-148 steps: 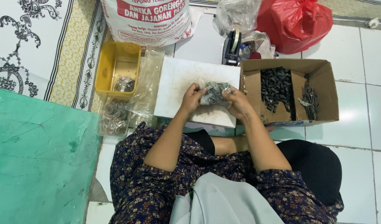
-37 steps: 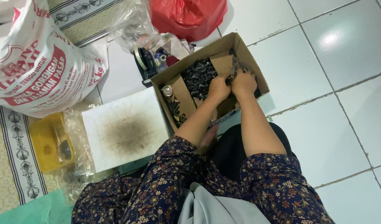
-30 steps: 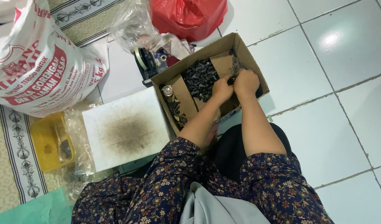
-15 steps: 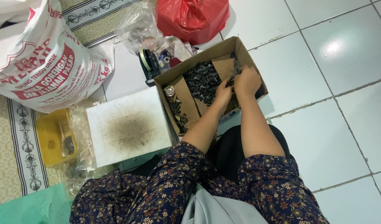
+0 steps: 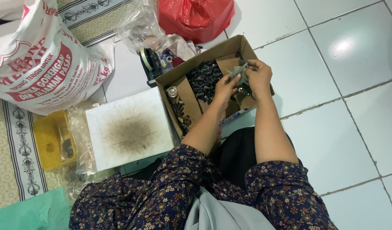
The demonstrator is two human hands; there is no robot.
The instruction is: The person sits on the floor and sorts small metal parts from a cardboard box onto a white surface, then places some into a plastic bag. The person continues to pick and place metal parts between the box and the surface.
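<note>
Grey-green plastic piece (image 5: 238, 70) pinched at its two ends between fingertips of left hand (image 5: 223, 88) and right hand (image 5: 259, 76), both closed narrow on it, held just above dark parts (image 5: 204, 79) in cardboard box (image 5: 191, 104).

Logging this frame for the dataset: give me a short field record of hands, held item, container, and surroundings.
left hand: over the cardboard box, touching a small grey part
right hand: gripping the same grey part
box contents: pile of small dark pieces
left of box: stained white board, yellow tray
behind box: red plastic bag, tape dispenser
floor: white tiles
</note>
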